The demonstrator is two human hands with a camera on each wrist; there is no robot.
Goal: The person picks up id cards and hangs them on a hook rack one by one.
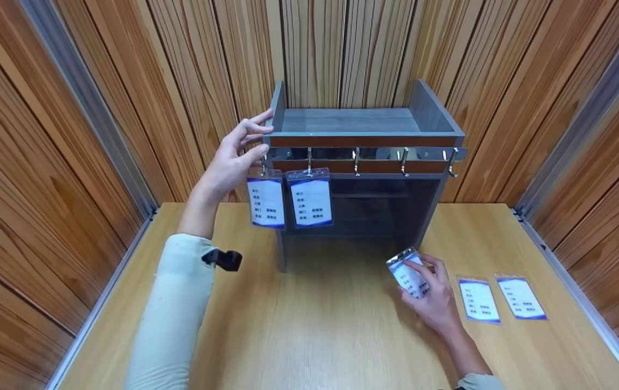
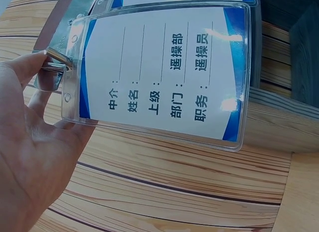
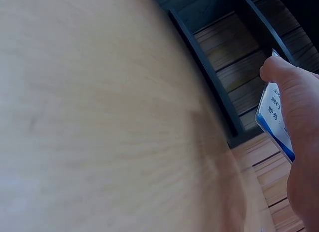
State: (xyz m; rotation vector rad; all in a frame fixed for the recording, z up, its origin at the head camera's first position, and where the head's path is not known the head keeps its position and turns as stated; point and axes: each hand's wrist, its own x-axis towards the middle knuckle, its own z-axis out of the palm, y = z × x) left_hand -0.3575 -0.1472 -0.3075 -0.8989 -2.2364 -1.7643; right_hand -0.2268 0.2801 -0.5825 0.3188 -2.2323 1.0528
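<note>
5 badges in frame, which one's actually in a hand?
The tilted badge in front of the shelf unit, held by the right hand. Two hang from hooks; two lie flat on the table.

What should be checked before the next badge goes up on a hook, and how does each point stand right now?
1. Badge in hand: ok. The right hand grips a badge holder above the table.
2. Free hook: ok. Three hooks are bare, the nearest being the middle hook.
3. Hung badges settled: cannot tell. The left hand is at the first hung badge; the second hung badge hangs beside it.
4. Clip of the held badge open: cannot tell, hidden.
5. Supply left: ok. Two spare badges lie on the table.
</note>
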